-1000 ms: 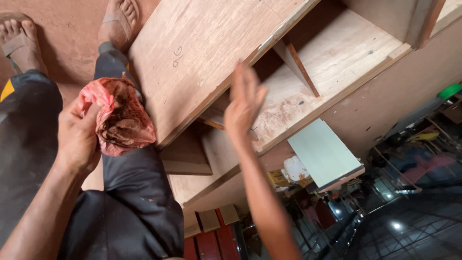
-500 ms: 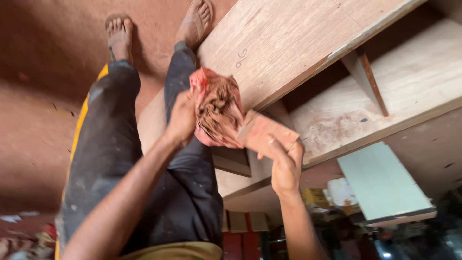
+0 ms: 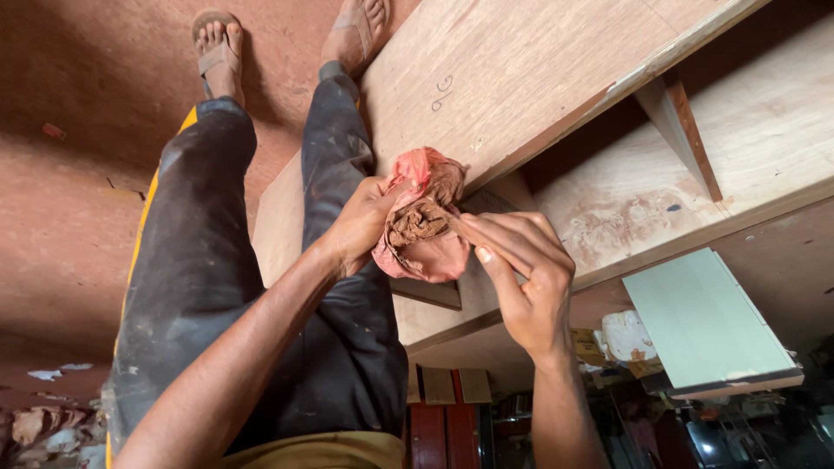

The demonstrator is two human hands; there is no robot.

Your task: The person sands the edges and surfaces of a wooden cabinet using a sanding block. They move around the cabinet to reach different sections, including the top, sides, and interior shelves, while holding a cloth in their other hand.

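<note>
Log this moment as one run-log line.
left hand: grips stained pink rag | right hand: fingers on rag | rag: bunched, brown-smeared, over plywood cabinet | person: standing

A woodworking shop is indicated. An unfinished plywood cabinet (image 3: pixel 539 78) with bare shelves and a raw divider (image 3: pixel 682 130) is seen, its surfaces patched with reddish stain. The floor (image 3: pixel 78 174) is coated in red-brown dust. Loose offcut boards (image 3: pixel 704 326) and stacked panels (image 3: pixel 443 386) are seen nearby.
</note>
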